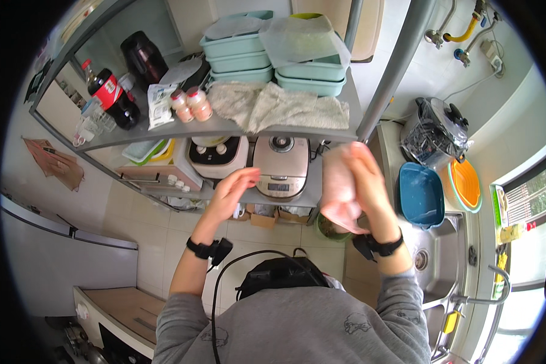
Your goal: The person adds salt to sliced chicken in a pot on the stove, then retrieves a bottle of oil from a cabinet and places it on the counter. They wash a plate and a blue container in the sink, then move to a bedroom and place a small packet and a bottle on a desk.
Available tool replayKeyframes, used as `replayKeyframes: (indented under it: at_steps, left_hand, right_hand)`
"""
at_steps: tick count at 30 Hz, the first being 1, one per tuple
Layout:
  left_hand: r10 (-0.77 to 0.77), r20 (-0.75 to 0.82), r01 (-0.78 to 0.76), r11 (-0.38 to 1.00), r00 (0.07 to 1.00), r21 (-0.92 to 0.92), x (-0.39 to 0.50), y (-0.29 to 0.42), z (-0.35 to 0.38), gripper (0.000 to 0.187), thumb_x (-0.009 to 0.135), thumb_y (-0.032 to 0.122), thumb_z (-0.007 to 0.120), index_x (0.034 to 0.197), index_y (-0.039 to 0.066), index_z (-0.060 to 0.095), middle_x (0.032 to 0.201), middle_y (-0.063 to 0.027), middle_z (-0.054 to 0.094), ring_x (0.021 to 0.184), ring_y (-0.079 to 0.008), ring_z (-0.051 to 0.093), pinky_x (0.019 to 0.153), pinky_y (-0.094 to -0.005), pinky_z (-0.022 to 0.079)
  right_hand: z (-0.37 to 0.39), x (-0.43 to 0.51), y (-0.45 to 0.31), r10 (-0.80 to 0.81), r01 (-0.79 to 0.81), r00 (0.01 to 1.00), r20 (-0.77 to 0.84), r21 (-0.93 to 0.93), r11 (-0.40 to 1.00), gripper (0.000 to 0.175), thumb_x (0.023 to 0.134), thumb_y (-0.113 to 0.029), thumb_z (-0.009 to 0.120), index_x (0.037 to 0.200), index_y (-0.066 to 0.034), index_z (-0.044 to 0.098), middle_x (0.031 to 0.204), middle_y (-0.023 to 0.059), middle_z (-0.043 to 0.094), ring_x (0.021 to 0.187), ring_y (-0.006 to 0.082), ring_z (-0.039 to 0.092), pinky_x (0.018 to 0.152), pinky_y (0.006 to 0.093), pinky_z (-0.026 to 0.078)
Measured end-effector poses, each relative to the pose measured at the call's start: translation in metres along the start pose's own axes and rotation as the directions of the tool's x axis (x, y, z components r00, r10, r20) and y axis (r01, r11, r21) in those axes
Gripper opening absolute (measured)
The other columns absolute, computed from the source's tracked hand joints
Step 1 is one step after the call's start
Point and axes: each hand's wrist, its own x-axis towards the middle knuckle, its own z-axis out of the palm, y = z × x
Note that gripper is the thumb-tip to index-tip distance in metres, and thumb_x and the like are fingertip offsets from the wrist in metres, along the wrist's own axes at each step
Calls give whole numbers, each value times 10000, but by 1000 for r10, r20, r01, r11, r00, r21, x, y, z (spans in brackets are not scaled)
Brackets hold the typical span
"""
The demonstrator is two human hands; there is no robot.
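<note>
My right hand [366, 170] grips a pink cloth [339, 182], blurred by motion, which hangs down to the left of the wrist. My left hand [233, 191] is raised with its fingers extended, and I see nothing in it. Between the two hands, farther down, a beige rice cooker [281, 168] stands on the lower shelf. Its lid is down and a small display faces me. Left of the cooker is a white appliance [218, 157] with a black front and two knobs. Black bands circle both wrists.
The upper metal shelf [236, 133] carries a grey towel [295, 107], stacked light-blue bins [241, 61], a cola bottle [113, 100] and small drink bottles [199, 103]. On the right are a sink [439, 259], a blue basin [421, 195] and a plastic-wrapped pot [434, 132]. A green bin [330, 230] stands on the floor.
</note>
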Motion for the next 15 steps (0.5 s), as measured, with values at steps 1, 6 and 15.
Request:
replayKeyframes:
  at_steps: [1, 6, 15]
  left_hand:
    - [-4, 57, 4, 1000, 998, -7, 0, 4, 7, 292, 1007, 122, 439, 1239, -25, 537, 1173, -100, 610, 1062, -163, 585, 926, -300, 465]
    - [-167, -26, 164, 983, 986, -83, -29, 6, 8, 317, 898, -7, 552, 1214, 13, 533, 1107, -65, 605, 1012, -134, 583, 860, -284, 487]
    - [-311, -305, 136, 866, 900, -482, -100, 36, -59, 365, 950, 333, 536, 1179, 50, 564, 1071, -66, 624, 916, -162, 623, 791, -309, 528]
  right_hand:
    - [22, 2, 8, 150, -150, 985, 87, -11, 989, 347, 925, -224, 592, 1194, -4, 593, 1123, 65, 608, 1043, 131, 541, 893, 261, 445]
    - [114, -5, 23, 202, -474, 740, 642, 283, 834, 272, 964, -192, 457, 1127, 24, 483, 994, 90, 593, 816, 168, 637, 727, 307, 545]
    - [263, 3, 41, 101, 278, 779, 619, -485, 829, 639, 942, -545, 473, 810, 48, 672, 693, 64, 635, 589, 130, 531, 559, 298, 459]
